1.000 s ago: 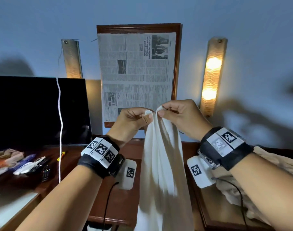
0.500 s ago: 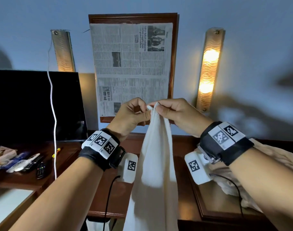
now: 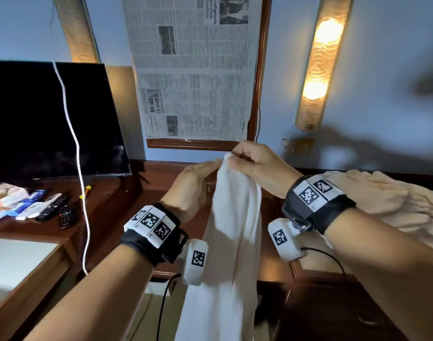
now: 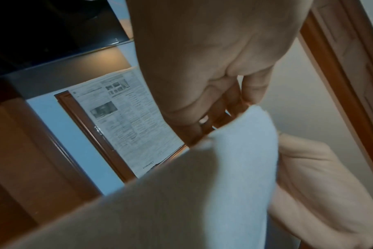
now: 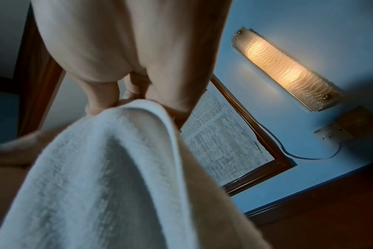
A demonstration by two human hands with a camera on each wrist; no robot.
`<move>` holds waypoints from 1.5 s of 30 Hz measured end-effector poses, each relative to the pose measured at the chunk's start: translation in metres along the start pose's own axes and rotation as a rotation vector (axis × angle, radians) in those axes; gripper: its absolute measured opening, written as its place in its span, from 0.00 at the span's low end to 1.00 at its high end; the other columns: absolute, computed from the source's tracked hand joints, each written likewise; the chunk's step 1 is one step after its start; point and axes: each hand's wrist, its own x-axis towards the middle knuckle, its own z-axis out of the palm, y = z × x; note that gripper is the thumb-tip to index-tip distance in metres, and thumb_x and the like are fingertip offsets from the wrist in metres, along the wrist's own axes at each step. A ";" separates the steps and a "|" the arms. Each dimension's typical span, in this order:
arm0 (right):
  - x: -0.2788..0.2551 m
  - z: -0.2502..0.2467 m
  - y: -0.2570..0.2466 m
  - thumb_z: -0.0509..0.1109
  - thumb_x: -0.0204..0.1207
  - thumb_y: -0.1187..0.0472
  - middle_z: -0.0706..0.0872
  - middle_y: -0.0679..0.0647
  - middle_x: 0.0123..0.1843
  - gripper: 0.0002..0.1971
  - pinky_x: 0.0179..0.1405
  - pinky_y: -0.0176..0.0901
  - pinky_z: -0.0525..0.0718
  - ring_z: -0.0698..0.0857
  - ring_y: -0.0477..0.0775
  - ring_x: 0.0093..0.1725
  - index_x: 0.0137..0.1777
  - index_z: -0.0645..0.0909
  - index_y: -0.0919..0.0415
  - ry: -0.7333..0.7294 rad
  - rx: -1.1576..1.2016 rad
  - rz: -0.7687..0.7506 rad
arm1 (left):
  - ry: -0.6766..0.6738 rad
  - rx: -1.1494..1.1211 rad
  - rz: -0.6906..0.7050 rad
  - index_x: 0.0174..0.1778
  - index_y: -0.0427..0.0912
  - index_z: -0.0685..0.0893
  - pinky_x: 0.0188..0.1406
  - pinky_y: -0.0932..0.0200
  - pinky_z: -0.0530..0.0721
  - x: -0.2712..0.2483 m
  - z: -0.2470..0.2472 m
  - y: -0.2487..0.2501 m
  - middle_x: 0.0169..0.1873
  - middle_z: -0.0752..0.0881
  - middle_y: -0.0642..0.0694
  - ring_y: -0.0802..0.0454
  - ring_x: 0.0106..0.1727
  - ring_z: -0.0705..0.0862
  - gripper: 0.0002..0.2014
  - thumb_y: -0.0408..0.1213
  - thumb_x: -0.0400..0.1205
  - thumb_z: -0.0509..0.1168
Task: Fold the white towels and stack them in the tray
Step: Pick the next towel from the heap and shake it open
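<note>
One white terry towel (image 3: 235, 242) hangs in the air above the dark wooden desk (image 3: 126, 193), its top corner pinched by the right hand (image 3: 257, 166); the left hand (image 3: 193, 188) touches it with straight fingers. Two remotes (image 3: 55, 210) lie at the left.

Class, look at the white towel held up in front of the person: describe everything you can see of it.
The white towel looks like soft, looped terry cloth with a stitched hem. It hangs lengthwise in loose vertical folds, its lower end running out of the head view. The right hand pinches its top edge between thumb and curled fingers; the left hand touches the same top edge beside it. It hangs in front of the wooden desk, left of a crumpled towel pile.
</note>
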 end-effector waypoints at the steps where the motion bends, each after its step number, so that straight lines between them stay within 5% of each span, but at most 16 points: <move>1: 0.001 0.001 0.001 0.70 0.83 0.58 0.83 0.53 0.41 0.07 0.45 0.45 0.77 0.79 0.49 0.41 0.47 0.81 0.61 -0.005 -0.015 -0.008 | -0.016 0.054 0.015 0.58 0.23 0.85 0.59 0.47 0.82 0.001 -0.002 -0.001 0.52 0.89 0.32 0.37 0.53 0.87 0.23 0.43 0.82 0.71; 5: 0.002 0.003 0.010 0.75 0.80 0.58 0.87 0.50 0.41 0.06 0.46 0.34 0.79 0.83 0.42 0.40 0.44 0.82 0.59 0.023 -0.049 0.015 | -0.140 0.541 0.074 0.34 0.44 0.87 0.35 0.50 0.76 0.007 -0.008 0.000 0.31 0.79 0.37 0.41 0.31 0.75 0.13 0.42 0.84 0.71; 10: 0.002 0.001 0.025 0.74 0.80 0.57 0.86 0.44 0.38 0.06 0.43 0.32 0.79 0.83 0.39 0.39 0.45 0.86 0.60 0.141 0.116 0.024 | -0.027 0.658 0.134 0.44 0.26 0.85 0.38 0.50 0.77 0.027 -0.003 -0.004 0.34 0.85 0.36 0.47 0.35 0.79 0.16 0.39 0.88 0.67; 13: -0.002 0.001 0.046 0.73 0.78 0.50 0.84 0.53 0.40 0.07 0.48 0.48 0.77 0.81 0.53 0.42 0.43 0.88 0.52 0.149 0.425 0.066 | 0.000 0.710 0.204 0.46 0.28 0.87 0.39 0.50 0.82 0.038 0.004 -0.006 0.41 0.89 0.28 0.48 0.38 0.83 0.12 0.33 0.88 0.65; 17: -0.024 0.007 0.094 0.69 0.80 0.55 0.84 0.55 0.34 0.11 0.39 0.52 0.78 0.78 0.48 0.37 0.41 0.84 0.63 0.027 0.183 0.092 | 0.009 0.791 0.234 0.34 0.49 0.88 0.37 0.68 0.78 0.049 0.011 0.001 0.30 0.87 0.60 0.67 0.33 0.81 0.19 0.29 0.89 0.64; 19: -0.036 0.017 0.119 0.68 0.80 0.52 0.88 0.63 0.38 0.18 0.38 0.56 0.79 0.79 0.47 0.38 0.42 0.83 0.70 -0.037 0.077 0.100 | 0.034 0.839 0.244 0.28 0.55 0.87 0.35 0.70 0.75 0.053 0.015 0.005 0.25 0.83 0.65 0.71 0.30 0.77 0.23 0.32 0.89 0.64; 21: -0.045 0.022 0.147 0.69 0.79 0.51 0.84 0.58 0.32 0.20 0.32 0.51 0.76 0.75 0.45 0.34 0.37 0.81 0.70 -0.023 0.014 0.109 | 0.057 0.861 0.271 0.30 0.55 0.89 0.36 0.67 0.75 0.057 0.018 0.009 0.28 0.82 0.63 0.67 0.32 0.77 0.21 0.33 0.89 0.65; 24: -0.060 0.016 0.192 0.68 0.74 0.63 0.75 0.59 0.24 0.13 0.29 0.51 0.72 0.69 0.45 0.27 0.28 0.78 0.65 -0.007 -0.159 0.209 | 0.200 0.820 0.338 0.46 0.36 0.91 0.43 0.57 0.77 0.064 0.008 0.015 0.39 0.85 0.48 0.57 0.40 0.79 0.12 0.38 0.88 0.66; 28: -0.096 -0.009 0.255 0.68 0.70 0.68 0.67 0.47 0.20 0.21 0.26 0.46 0.63 0.67 0.51 0.25 0.21 0.63 0.55 -0.068 -0.353 0.477 | 0.455 0.812 0.395 0.40 0.31 0.83 0.33 0.51 0.70 0.069 -0.021 0.026 0.36 0.77 0.40 0.50 0.37 0.73 0.19 0.46 0.86 0.65; 30: -0.119 -0.022 0.290 0.68 0.73 0.65 0.71 0.47 0.23 0.21 0.24 0.42 0.64 0.72 0.53 0.27 0.23 0.65 0.52 -0.181 -0.460 0.610 | 0.555 0.841 0.413 0.33 0.45 0.78 0.29 0.50 0.66 0.069 -0.032 0.027 0.33 0.76 0.43 0.55 0.32 0.71 0.17 0.48 0.86 0.63; 33: -0.152 -0.039 0.331 0.70 0.78 0.56 0.85 0.52 0.39 0.10 0.37 0.41 0.78 0.86 0.58 0.46 0.35 0.78 0.52 -0.377 -0.563 0.836 | 0.625 0.895 0.403 0.33 0.58 0.80 0.31 0.65 0.72 0.069 -0.038 0.021 0.28 0.79 0.63 0.67 0.31 0.74 0.15 0.51 0.86 0.61; 35: -0.171 -0.052 0.348 0.66 0.81 0.59 0.86 0.59 0.58 0.07 0.52 0.43 0.80 0.86 0.61 0.59 0.52 0.84 0.60 -0.500 -0.675 0.937 | 0.647 0.929 0.383 0.35 0.63 0.82 0.34 0.63 0.77 0.069 -0.042 0.013 0.32 0.79 0.61 0.64 0.35 0.77 0.13 0.55 0.85 0.60; 37: -0.183 -0.064 0.353 0.64 0.79 0.61 0.85 0.59 0.64 0.12 0.56 0.45 0.81 0.85 0.62 0.62 0.60 0.83 0.61 -0.535 -0.763 0.998 | 0.636 0.978 0.368 0.38 0.63 0.81 0.38 0.49 0.81 0.070 -0.042 0.002 0.38 0.80 0.49 0.56 0.40 0.79 0.12 0.58 0.86 0.60; 38: -0.185 -0.065 0.352 0.64 0.79 0.62 0.85 0.59 0.63 0.13 0.55 0.46 0.82 0.85 0.62 0.62 0.60 0.83 0.60 -0.557 -0.803 0.995 | 0.615 0.979 0.360 0.39 0.61 0.81 0.38 0.47 0.80 0.071 -0.039 -0.002 0.39 0.80 0.46 0.53 0.41 0.78 0.11 0.57 0.86 0.61; 41: -0.163 -0.057 0.338 0.63 0.76 0.63 0.87 0.56 0.55 0.11 0.51 0.47 0.84 0.87 0.61 0.55 0.52 0.86 0.56 -0.499 -0.793 0.889 | 0.511 0.941 0.356 0.37 0.55 0.78 0.34 0.62 0.74 0.080 -0.020 -0.017 0.35 0.78 0.48 0.59 0.35 0.75 0.13 0.45 0.89 0.62; 45: -0.102 -0.025 0.278 0.68 0.75 0.61 0.83 0.49 0.38 0.06 0.41 0.49 0.83 0.83 0.52 0.38 0.40 0.87 0.57 0.053 -0.329 0.253 | 0.306 0.959 0.296 0.44 0.36 0.82 0.40 0.57 0.75 0.102 0.006 -0.040 0.37 0.80 0.43 0.55 0.39 0.76 0.10 0.35 0.88 0.61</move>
